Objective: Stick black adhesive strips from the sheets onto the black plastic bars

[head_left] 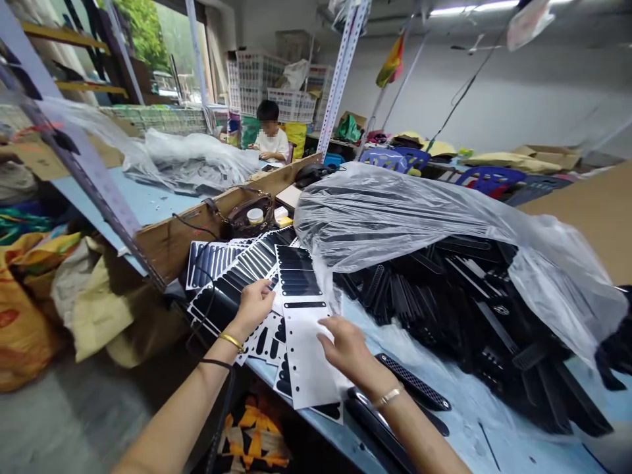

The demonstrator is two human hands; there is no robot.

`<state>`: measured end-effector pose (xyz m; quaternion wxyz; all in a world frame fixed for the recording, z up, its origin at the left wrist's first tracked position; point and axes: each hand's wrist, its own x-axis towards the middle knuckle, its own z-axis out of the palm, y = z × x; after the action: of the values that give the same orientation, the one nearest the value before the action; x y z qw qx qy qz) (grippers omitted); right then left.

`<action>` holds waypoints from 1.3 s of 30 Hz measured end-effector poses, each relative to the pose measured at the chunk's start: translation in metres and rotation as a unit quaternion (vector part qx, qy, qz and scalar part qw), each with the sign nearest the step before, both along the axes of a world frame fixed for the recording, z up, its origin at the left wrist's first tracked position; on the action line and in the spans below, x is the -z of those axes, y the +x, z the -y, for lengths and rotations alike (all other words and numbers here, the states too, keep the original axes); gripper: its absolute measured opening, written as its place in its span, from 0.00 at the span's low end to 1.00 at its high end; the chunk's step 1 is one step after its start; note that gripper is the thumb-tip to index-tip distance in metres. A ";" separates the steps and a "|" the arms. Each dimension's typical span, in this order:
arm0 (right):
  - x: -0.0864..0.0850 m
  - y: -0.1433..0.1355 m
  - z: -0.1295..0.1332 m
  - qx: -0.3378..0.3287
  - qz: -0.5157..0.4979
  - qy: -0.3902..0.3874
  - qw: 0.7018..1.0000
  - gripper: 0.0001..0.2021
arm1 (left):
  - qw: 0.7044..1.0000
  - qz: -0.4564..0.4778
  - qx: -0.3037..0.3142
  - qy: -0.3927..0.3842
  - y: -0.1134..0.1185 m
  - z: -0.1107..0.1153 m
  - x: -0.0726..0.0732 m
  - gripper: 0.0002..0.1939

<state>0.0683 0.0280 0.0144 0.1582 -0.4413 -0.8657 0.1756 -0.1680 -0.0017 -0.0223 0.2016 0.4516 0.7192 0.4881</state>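
Note:
A sheet of black strip stickers (299, 273) lies in front of me, its lower part bare white backing (309, 355) with one black strip left across it. At the sheet's left edge is my left hand (254, 306), its thumb and fingers pinched together; what they hold, if anything, I cannot make out. My right hand (348, 349) hovers over the right side of the backing, thumb and index finger apart, with nothing visible between them. More sticker sheets (222, 296) are piled to the left. Beside my right wrist lie a textured black plastic strip (413, 382) and other long black pieces.
Clear plastic film (395, 204) partly covers a large heap of black plastic parts (474, 303) on the right. A wooden board (182, 243) edges the blue table. A brown bag (249, 214) sits behind the sheets. Further back, a person (271, 138) sits at another table.

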 end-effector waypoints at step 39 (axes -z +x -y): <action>0.027 -0.036 0.045 -0.014 -0.242 0.029 0.970 0.13 | 0.904 0.392 0.173 0.004 0.052 0.059 -0.028 0.06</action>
<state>0.0325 -0.0175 -0.0123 0.3736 -0.3684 -0.8124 0.2545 -0.1164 -0.0606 0.0059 0.5470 0.3420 0.4908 0.5857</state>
